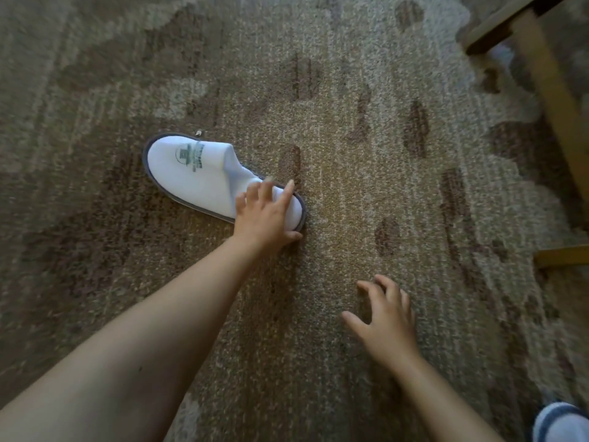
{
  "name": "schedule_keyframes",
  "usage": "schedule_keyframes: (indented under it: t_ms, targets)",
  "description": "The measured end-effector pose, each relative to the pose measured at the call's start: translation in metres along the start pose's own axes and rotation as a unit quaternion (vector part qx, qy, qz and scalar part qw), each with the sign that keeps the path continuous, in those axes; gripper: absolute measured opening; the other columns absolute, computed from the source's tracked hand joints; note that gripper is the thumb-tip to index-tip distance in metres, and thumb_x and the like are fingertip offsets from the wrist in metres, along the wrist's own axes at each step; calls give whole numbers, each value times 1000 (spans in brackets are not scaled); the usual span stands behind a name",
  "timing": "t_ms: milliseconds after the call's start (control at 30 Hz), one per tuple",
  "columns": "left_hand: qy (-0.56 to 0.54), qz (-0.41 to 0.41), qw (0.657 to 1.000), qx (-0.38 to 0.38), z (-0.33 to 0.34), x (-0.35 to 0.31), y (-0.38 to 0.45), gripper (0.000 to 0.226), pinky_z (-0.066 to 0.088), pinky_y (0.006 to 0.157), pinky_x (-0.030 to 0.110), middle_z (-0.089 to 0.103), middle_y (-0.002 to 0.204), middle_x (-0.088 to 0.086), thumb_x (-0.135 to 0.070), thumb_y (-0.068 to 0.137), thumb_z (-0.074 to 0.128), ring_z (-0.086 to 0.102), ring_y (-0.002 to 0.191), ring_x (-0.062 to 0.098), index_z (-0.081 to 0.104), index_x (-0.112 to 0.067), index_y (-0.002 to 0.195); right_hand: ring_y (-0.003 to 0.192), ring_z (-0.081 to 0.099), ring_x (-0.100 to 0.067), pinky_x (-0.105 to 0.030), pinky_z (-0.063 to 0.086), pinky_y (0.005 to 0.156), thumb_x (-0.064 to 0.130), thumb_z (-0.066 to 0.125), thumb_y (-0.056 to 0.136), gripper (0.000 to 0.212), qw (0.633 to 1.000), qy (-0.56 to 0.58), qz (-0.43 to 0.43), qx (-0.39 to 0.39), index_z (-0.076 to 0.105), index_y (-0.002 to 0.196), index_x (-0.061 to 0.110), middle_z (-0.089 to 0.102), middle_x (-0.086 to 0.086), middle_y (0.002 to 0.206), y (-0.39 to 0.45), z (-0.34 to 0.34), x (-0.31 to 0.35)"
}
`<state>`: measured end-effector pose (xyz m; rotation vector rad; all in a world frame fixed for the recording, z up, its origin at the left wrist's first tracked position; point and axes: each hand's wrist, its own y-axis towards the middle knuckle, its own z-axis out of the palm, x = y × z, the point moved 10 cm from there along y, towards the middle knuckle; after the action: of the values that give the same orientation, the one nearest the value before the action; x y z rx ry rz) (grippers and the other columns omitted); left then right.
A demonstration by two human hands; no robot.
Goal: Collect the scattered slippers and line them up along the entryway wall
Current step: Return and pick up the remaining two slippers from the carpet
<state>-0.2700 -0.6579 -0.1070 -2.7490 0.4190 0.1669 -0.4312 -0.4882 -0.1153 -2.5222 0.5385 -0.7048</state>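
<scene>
A white slipper [194, 173] with a dark rim and a green logo lies on the patterned brown carpet, toe pointing up-left. My left hand [266, 215] rests on its heel end, fingers curled over the top and thumb at the rim, gripping it. My right hand [387, 317] hovers over bare carpet lower right of the slipper, fingers spread, holding nothing. A second white slipper with a dark rim [556, 422] peeks in at the bottom right corner, mostly cut off.
Wooden furniture legs and a crossbar [551, 90] stand at the upper right, with another wooden piece [562, 255] at the right edge. A tiny pale speck [199, 133] lies just above the slipper's toe. Carpet stretches all around.
</scene>
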Motion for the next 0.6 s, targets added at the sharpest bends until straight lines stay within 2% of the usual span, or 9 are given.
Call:
schedule_keyframes:
  t_ms: [67, 167, 267, 300, 367, 400, 467, 533, 600]
  targets:
    - [2, -11, 999, 42, 4, 3, 7, 90, 10, 109, 56, 7, 153, 8, -57, 67, 62, 2, 138, 36, 15, -30, 139, 133, 15, -23, -42, 17, 110, 43, 58, 78, 55, 1000, 0, -1, 4, 38, 127, 28, 22, 0, 146, 2, 0, -1]
    - [7, 29, 998, 59, 8, -5, -10, 79, 8, 108, 60, 22, 149, 4, -58, 66, 62, 6, 138, 37, 29, -28, 132, 133, 16, -23, -42, 18, 109, 42, 58, 78, 55, 1000, -2, 1, -1, 38, 126, 27, 23, -2, 146, 1, -1, -1]
    - [-34, 99, 992, 63, 15, -17, -52, 61, 2, 110, 58, 39, 140, 4, -54, 69, 61, 15, 137, 33, 47, -22, 119, 132, 16, -24, -43, 17, 109, 41, 59, 77, 53, 1000, 2, 9, -8, 40, 125, 26, 24, -3, 145, 0, -2, -1]
    - [-53, 120, 991, 41, 12, -19, -66, 52, 7, 110, 57, 49, 132, 6, -50, 69, 63, 25, 134, 33, 55, -19, 110, 132, 16, -23, -43, 16, 109, 41, 59, 77, 53, 1000, 5, 10, -12, 41, 124, 26, 24, -3, 145, 0, -2, -1]
    - [-64, 116, 989, -60, 0, -11, -87, 38, 25, 102, 58, 64, 110, 14, -39, 62, 74, 48, 118, 39, 65, -13, 89, 132, 16, -23, -44, 15, 109, 41, 59, 77, 52, 1000, 6, 9, -21, 41, 123, 25, 25, -4, 145, 0, -1, -1]
    - [-73, 77, 989, -101, -4, 1, -92, 39, 31, 98, 58, 64, 107, 17, -35, 59, 77, 52, 112, 42, 65, -12, 88, 132, 16, -23, -44, 15, 109, 41, 59, 77, 52, 1000, 4, 9, -24, 41, 124, 25, 25, -4, 145, 1, 0, -1]
    - [-105, -44, 984, -135, -3, 29, -98, 63, 26, 102, 58, 51, 126, 23, -37, 59, 78, 41, 121, 44, 56, -11, 112, 131, 16, -23, -45, 15, 109, 41, 58, 78, 52, 1000, 2, 12, -29, 41, 124, 24, 25, -5, 145, 1, 1, -2]
    - [-144, -167, 971, -95, 12, 51, -104, 94, 12, 109, 57, 23, 146, 22, -49, 59, 74, 18, 135, 42, 29, -14, 134, 132, 17, -25, -46, 15, 108, 41, 58, 78, 52, 999, 1, 16, -33, 41, 124, 23, 25, -5, 145, 0, 2, -1]
    - [-184, -246, 950, -57, 27, 61, -109, 112, 9, 110, 57, 4, 152, 22, -56, 56, 71, 7, 138, 42, 8, -17, 140, 132, 17, -26, -46, 15, 108, 40, 58, 79, 52, 999, -2, 20, -35, 40, 124, 22, 25, -6, 146, -1, 3, 0]
